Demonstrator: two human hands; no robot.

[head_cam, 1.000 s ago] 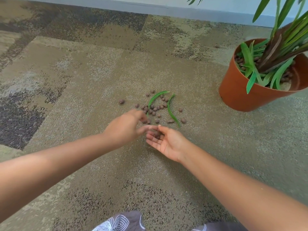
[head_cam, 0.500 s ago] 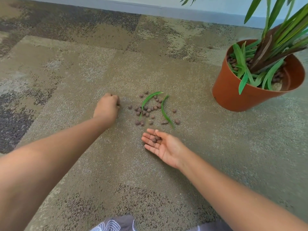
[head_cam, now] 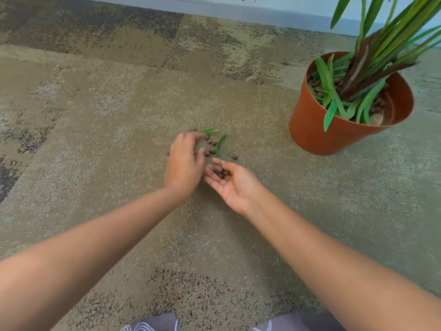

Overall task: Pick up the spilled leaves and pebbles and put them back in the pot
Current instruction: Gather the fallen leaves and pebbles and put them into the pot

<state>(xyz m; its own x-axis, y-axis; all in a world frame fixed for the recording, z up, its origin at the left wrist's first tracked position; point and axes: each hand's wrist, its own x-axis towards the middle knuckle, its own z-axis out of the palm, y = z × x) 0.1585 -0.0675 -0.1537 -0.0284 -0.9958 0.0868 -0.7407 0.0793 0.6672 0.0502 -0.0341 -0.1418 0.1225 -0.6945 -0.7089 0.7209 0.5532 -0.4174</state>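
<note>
Several brown pebbles point(head_cam: 211, 145) and two narrow green leaves point(head_cam: 218, 145) lie spilled on the carpet. My left hand point(head_cam: 185, 161) hovers palm down over the left part of the spill, fingers loosely curled, hiding some pebbles; I cannot tell what it holds. My right hand point(head_cam: 232, 182) rests palm up just right of it, cupping several pebbles point(head_cam: 219, 170) on its fingers. The terracotta pot point(head_cam: 312, 123) with a green plant stands at the right, an arm's reach beyond the spill.
Patterned beige and brown carpet point(head_cam: 95, 115) covers the floor. A grey baseboard point(head_cam: 214, 13) runs along the far wall. Long plant leaves point(head_cam: 381, 32) arch above the pot. My patterned clothing point(head_cam: 152, 324) shows at the bottom edge.
My left hand has swept from the far left of the spill back to my right palm. More pebbles lie in the right hand, and fewer show on the carpet.
</note>
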